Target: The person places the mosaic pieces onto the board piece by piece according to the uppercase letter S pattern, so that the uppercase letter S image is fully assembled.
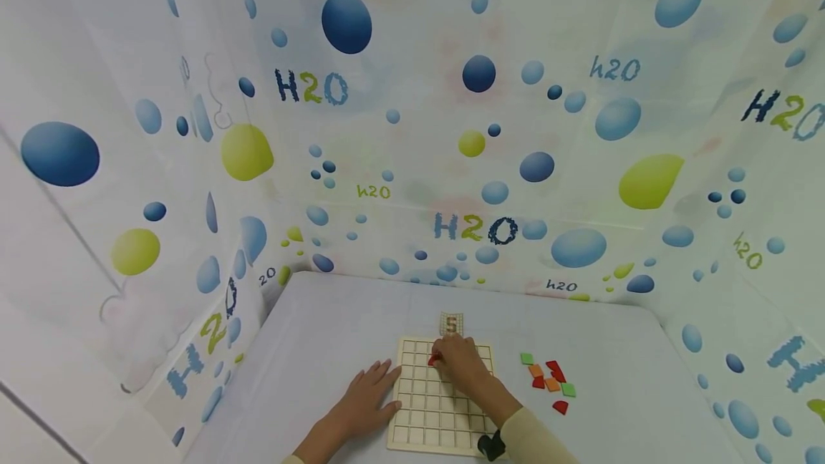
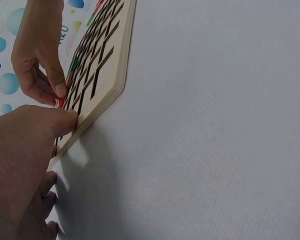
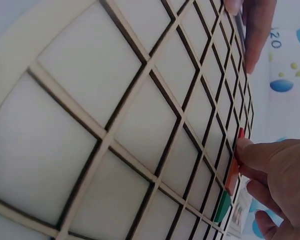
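Observation:
A pale wooden grid board (image 1: 417,424) lies on the table. My right hand (image 1: 460,364) pinches a small red tile (image 3: 241,134) over a cell near the board's far end. Beside that tile, an orange tile (image 3: 232,177) and a green tile (image 3: 222,206) sit in neighbouring cells in the right wrist view. My left hand (image 1: 367,403) rests at the board's left edge with its fingers spread. In the left wrist view, the left thumb (image 2: 65,120) presses on the board's rim.
Several loose red, orange and green tiles (image 1: 553,384) lie right of the board. A small gridded card with an S-shaped pattern (image 1: 452,323) is just beyond the board. A white curtain printed with bubbles and "H2O" (image 1: 419,142) surrounds the white table (image 1: 619,349).

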`<act>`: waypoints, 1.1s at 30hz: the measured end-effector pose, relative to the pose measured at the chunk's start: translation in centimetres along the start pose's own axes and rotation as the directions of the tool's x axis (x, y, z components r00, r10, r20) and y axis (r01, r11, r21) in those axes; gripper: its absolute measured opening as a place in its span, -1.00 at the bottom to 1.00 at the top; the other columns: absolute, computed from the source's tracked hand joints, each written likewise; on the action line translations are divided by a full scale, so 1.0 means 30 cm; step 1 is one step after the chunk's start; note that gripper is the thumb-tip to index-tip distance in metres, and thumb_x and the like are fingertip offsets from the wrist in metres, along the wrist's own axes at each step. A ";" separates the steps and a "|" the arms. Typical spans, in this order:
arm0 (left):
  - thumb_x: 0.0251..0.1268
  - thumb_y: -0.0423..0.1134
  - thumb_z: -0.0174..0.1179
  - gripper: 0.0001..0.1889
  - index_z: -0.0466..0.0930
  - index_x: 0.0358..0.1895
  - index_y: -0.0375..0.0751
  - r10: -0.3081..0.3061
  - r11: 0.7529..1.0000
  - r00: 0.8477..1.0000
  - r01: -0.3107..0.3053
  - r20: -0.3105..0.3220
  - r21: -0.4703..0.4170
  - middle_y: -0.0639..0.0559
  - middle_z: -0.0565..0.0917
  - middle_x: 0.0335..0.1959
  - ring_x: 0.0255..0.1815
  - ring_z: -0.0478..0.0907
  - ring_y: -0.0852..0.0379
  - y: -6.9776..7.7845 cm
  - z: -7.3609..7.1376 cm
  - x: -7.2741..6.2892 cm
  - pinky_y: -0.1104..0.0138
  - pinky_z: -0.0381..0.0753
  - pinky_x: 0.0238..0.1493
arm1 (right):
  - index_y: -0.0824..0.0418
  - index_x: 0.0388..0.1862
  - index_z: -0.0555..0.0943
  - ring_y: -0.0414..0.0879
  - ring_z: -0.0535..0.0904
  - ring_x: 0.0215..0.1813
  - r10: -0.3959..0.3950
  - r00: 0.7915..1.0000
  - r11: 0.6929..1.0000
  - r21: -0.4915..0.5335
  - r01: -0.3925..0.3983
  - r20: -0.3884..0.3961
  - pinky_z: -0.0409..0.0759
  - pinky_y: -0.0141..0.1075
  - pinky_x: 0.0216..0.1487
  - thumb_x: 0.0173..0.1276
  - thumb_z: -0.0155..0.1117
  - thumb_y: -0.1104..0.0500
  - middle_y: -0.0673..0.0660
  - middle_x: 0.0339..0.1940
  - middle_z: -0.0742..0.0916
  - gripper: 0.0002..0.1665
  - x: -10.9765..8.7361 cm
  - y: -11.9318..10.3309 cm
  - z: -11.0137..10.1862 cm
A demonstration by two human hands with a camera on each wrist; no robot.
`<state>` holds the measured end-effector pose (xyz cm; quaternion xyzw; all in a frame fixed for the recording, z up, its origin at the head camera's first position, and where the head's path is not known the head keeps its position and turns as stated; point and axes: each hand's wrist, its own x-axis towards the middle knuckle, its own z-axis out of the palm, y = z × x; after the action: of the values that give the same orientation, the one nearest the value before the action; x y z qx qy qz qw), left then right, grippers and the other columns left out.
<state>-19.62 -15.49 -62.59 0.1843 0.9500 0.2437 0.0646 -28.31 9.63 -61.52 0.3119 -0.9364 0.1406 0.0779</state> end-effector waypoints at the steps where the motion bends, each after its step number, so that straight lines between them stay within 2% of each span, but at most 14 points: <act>1: 0.53 0.10 0.20 -0.28 0.34 0.60 -0.18 -0.001 1.000 1.000 0.001 0.002 0.001 -0.29 0.30 0.63 0.65 0.18 -0.38 0.000 0.000 0.001 -0.37 0.15 0.56 | -0.01 -0.24 0.75 -0.08 0.62 -0.14 -0.007 1.000 1.000 0.009 0.007 -0.008 0.62 0.04 -0.03 0.40 0.51 0.08 -0.11 -0.30 0.73 -0.93 -0.002 -0.001 -0.001; 6: 0.54 0.09 0.19 -0.28 0.32 0.61 -0.18 -0.007 1.000 1.000 0.007 0.012 -0.003 -0.29 0.28 0.64 0.66 0.17 -0.37 0.004 -0.004 0.001 -0.37 0.14 0.57 | 0.01 -0.24 0.76 -0.12 0.58 -0.17 -0.023 1.000 0.999 0.023 0.023 -0.021 0.59 -0.02 -0.07 0.41 0.51 0.10 -0.11 -0.29 0.73 -0.94 -0.009 -0.003 -0.004; 14: 0.54 0.07 0.20 -0.29 0.33 0.60 -0.20 -0.015 1.000 1.000 0.015 0.021 -0.007 -0.30 0.28 0.64 0.66 0.16 -0.38 0.017 -0.015 -0.004 -0.37 0.13 0.57 | -0.01 -0.15 0.76 -0.09 0.61 -0.12 -0.059 0.997 0.997 -0.050 0.057 -0.047 0.63 -0.02 -0.07 0.39 0.52 0.09 -0.09 -0.20 0.76 -0.89 -0.020 -0.001 0.001; 22: 0.53 0.07 0.21 -0.29 0.34 0.59 -0.20 -0.016 1.000 1.000 0.016 0.021 0.001 -0.30 0.30 0.63 0.65 0.18 -0.38 0.021 -0.015 -0.002 -0.37 0.14 0.56 | 0.03 -0.13 0.77 -0.05 0.64 -0.08 -0.064 0.996 0.998 -0.031 0.062 -0.062 0.64 0.03 -0.07 0.38 0.53 0.09 -0.07 -0.16 0.77 -0.86 -0.029 0.010 -0.019; 27: 0.52 0.07 0.22 -0.29 0.34 0.59 -0.19 -0.020 1.000 1.000 0.020 0.020 0.011 -0.28 0.30 0.64 0.65 0.18 -0.37 0.019 -0.010 0.002 -0.36 0.15 0.57 | 0.16 -0.03 0.74 0.10 0.64 0.01 0.041 0.996 0.994 0.108 -0.033 -0.074 0.61 0.13 -0.06 0.40 0.50 0.17 0.08 -0.05 0.75 -0.80 -0.060 0.070 -0.057; 30: 0.52 0.07 0.21 -0.29 0.35 0.59 -0.19 -0.018 1.000 1.000 0.017 0.014 0.016 -0.28 0.31 0.63 0.65 0.19 -0.37 0.015 -0.008 0.004 -0.36 0.16 0.56 | 0.20 0.02 0.71 0.14 0.63 0.03 0.153 0.986 0.969 0.207 -0.137 -0.063 0.59 0.20 0.00 0.43 0.46 0.21 0.14 -0.02 0.72 -0.77 -0.087 0.131 -0.087; 33: 0.52 0.07 0.20 -0.29 0.35 0.59 -0.19 -0.013 1.000 1.000 0.013 0.009 0.021 -0.28 0.31 0.63 0.65 0.19 -0.37 0.012 -0.007 0.003 -0.36 0.17 0.56 | 0.24 0.06 0.70 0.14 0.65 0.01 0.258 0.964 0.936 0.263 -0.232 -0.068 0.62 0.19 0.04 0.42 0.47 0.24 0.18 -0.02 0.72 -0.72 -0.120 0.199 -0.118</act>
<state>-19.64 -15.26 -62.25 0.1799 0.9534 0.2324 0.0684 -28.87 17.35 -60.28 0.1925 -0.9372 0.2831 0.0668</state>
